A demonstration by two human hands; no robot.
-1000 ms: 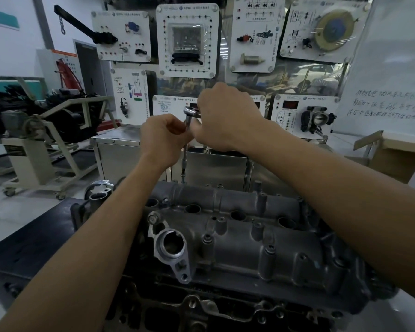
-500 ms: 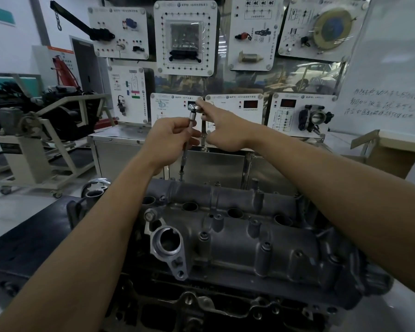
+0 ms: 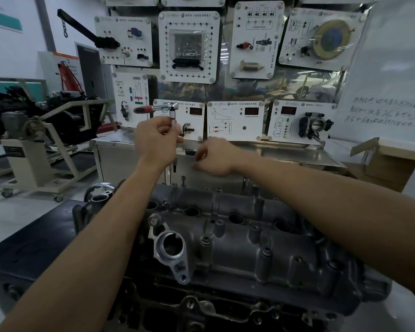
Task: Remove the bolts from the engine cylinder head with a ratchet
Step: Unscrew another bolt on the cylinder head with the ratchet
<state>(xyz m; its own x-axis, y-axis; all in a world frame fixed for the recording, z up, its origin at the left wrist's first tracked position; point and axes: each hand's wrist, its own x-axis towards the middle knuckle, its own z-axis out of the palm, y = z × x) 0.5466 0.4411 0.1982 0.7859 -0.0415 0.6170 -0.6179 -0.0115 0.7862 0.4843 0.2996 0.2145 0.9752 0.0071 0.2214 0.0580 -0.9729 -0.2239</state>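
Note:
The grey engine cylinder head (image 3: 261, 238) fills the lower middle of the view. My left hand (image 3: 157, 140) grips the ratchet's extension bar and holds it upright above the head's far edge. The ratchet (image 3: 169, 107) has its chrome head on top and its red handle pointing left. The socket end hangs free just above a raised bolt (image 3: 183, 181) that stands out of the far edge. My right hand (image 3: 213, 156) hovers to the right of the bar, blurred, its fingers loosely bent towards the bolt and holding nothing that I can see. Several other bolts sit in the head.
A steel cabinet (image 3: 285, 159) with white training panels stands right behind the engine. At the left, an engine on a wheeled stand (image 3: 34, 149). A wooden box (image 3: 388, 161) sits at the right. A black bench surface (image 3: 29, 250) extends left of the engine.
My right hand left the ratchet's top and dropped down to the right. My left hand lifted the tool, so the socket now hangs clear above the raised bolt.

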